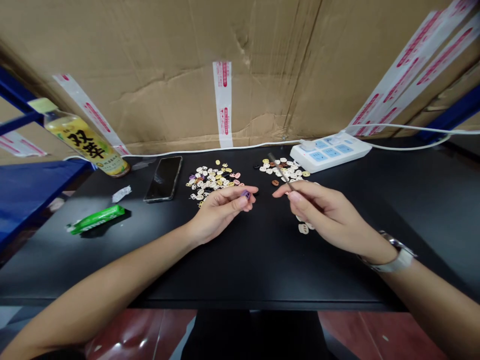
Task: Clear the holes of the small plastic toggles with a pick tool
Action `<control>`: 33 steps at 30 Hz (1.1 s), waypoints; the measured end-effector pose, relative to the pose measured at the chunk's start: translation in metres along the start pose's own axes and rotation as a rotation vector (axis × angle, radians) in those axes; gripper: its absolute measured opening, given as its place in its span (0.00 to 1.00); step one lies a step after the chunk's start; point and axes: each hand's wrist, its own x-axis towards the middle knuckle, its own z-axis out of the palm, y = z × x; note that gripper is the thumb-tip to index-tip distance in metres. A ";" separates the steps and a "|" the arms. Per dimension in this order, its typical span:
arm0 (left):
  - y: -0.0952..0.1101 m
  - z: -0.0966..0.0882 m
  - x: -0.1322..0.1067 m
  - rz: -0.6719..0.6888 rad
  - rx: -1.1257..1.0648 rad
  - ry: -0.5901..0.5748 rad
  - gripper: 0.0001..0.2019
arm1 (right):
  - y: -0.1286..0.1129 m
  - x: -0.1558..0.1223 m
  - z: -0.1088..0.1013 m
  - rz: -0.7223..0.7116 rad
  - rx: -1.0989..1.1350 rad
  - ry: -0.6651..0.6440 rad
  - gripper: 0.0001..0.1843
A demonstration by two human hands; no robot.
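Note:
Between thumb and forefinger, my left hand [221, 210] pinches a small purple button-like piece [246, 194] with holes in it. My right hand [326, 210], a watch [399, 255] on its wrist, grips a thin metal tool [279, 167] whose flat shaft points up and away; its kind I cannot make out. A pile of small white, yellow, pink, purple and black pieces [210, 180] lies just beyond my left hand. Behind and partly under my right hand spreads a second pile of similar pieces [288, 170], mostly white. The two hands are apart.
A phone [163, 179], a green wrapped packet [98, 219] and a scrap of white paper [121, 194] lie on the left of the black table [240, 270]. A yellow-labelled drink bottle [84, 140] leans there. A white power strip [330, 151] with cables sits at the back right, before a cardboard wall [168, 75].

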 end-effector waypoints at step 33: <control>-0.015 0.002 -0.001 0.065 0.021 0.114 0.08 | -0.001 -0.014 0.018 -0.373 -0.634 0.164 0.05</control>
